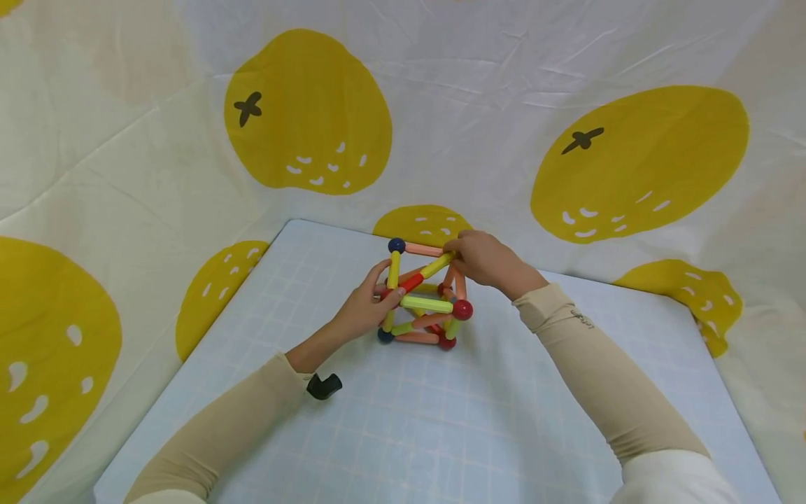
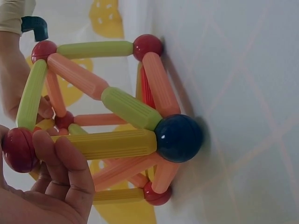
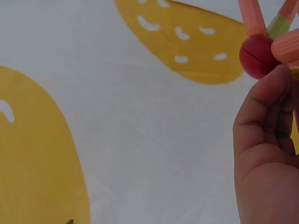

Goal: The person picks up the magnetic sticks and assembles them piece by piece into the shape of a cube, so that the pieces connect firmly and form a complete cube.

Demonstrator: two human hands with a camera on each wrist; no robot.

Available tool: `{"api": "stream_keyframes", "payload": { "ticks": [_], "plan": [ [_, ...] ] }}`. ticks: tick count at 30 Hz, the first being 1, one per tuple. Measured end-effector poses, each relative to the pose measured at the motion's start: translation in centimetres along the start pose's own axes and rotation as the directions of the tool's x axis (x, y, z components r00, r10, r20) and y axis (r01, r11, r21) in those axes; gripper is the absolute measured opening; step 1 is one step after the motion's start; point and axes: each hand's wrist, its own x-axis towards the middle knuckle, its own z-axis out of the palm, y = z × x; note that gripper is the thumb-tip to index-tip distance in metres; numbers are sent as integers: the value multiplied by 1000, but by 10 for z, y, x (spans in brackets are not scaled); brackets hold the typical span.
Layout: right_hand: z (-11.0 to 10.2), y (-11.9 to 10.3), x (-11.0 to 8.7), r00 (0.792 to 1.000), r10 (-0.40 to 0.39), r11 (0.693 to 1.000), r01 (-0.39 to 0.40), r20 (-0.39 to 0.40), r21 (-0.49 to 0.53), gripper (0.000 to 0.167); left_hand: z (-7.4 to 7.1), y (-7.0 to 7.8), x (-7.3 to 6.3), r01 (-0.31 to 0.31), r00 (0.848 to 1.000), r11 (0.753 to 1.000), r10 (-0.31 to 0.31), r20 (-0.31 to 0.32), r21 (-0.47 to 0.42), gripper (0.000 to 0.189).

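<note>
A box-shaped frame of magnetic sticks and balls stands on the table. At its upper front-left corner, my left hand (image 1: pixel 362 308) grips a red ball (image 2: pixel 18 149), its fingers beside an upright yellow stick (image 2: pixel 110 144). A red stick (image 1: pixel 412 282) and a yellow stick (image 1: pixel 437 264) run end to end diagonally across the top. My right hand (image 1: pixel 485 259) pinches the yellow stick's far end, near the back-right red ball (image 3: pixel 258 56). A light green stick (image 1: pixel 428 304) joins the front corners, ending at another red ball (image 1: pixel 462 309). A navy ball (image 1: pixel 396 245) marks the back-left corner.
The blue-and-white table (image 1: pixel 403 427) has a faint grid. Behind and beside it hangs a white cloth (image 1: pixel 453 140) with large yellow fruit prints. A black curved piece (image 1: pixel 324 386) sits by my left wrist.
</note>
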Motion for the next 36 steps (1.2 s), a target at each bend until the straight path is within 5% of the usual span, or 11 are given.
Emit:
{"api": "stream_keyframes", "payload": {
  "ticks": [6, 15, 28, 36],
  "plan": [
    [-4, -5, 0, 1000, -3, 999, 4, 21, -46, 24, 1, 0, 1, -34, 999, 997, 36, 29, -65, 71],
    [-10, -11, 2, 997, -8, 999, 12, 70, -53, 19, 0, 3, -1, 45, 999, 999, -45, -19, -1, 74],
    [-16, -14, 5, 993, -49, 995, 58, 106, -85, 17, -1, 1, 0, 21, 1000, 1000, -20, 6, -18, 74],
    [-16, -14, 8, 986, -9, 998, 19, 167, -56, 19, -3, 2, -1, 20, 1000, 1000, -20, 12, -1, 73]
  ]
}}
